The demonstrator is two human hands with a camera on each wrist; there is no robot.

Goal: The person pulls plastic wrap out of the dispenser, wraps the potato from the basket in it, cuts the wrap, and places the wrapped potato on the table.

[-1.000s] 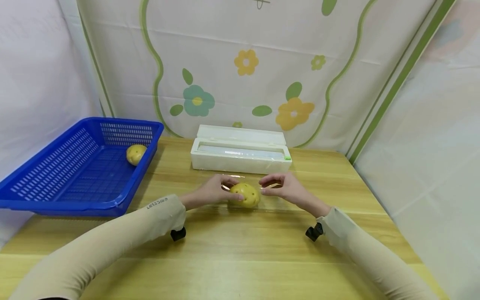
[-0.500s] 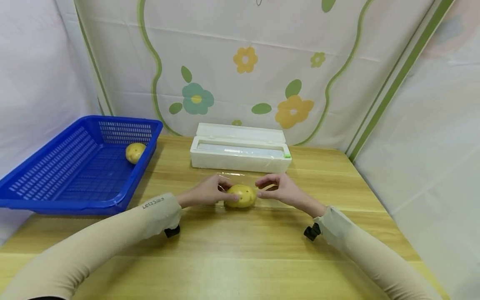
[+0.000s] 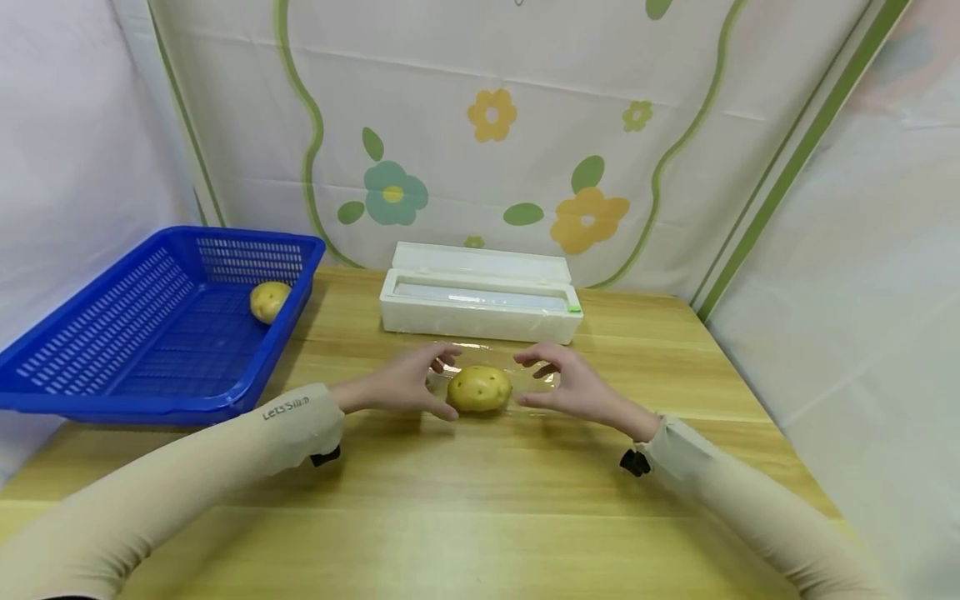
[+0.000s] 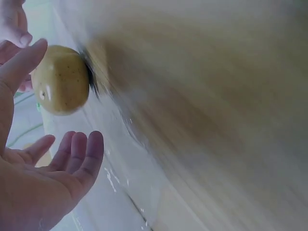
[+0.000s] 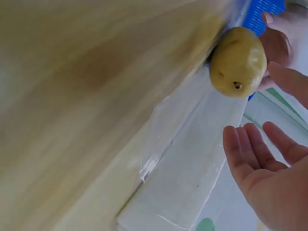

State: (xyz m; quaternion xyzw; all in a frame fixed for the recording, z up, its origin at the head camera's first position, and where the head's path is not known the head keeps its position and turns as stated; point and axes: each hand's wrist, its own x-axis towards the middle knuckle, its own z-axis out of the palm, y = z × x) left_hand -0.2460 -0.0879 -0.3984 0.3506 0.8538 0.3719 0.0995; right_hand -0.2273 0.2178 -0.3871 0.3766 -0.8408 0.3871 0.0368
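A yellow potato (image 3: 480,389) sits on a sheet of clear plastic film (image 5: 163,130) on the wooden table. My left hand (image 3: 408,382) is just left of the potato, thumb and fingers spread apart. On the other side my right hand (image 3: 573,383) curves loosely with a gap between thumb and fingers. Neither hand grips anything; both wrist views show the palms facing the potato. Behind them stands a long white box (image 3: 480,318) with its lid raised and a roll of film inside.
A blue plastic basket (image 3: 294,321) stands at the left with another potato (image 3: 270,302) inside, by its right wall. A flower-patterned cloth (image 3: 450,167) hangs behind the table (image 3: 480,517), and pale cloth walls close both sides.
The left hand held the potato and shifted it slightly left, then let go and drew back left with its fingers spread. The right hand has opened a little wider beside the potato.
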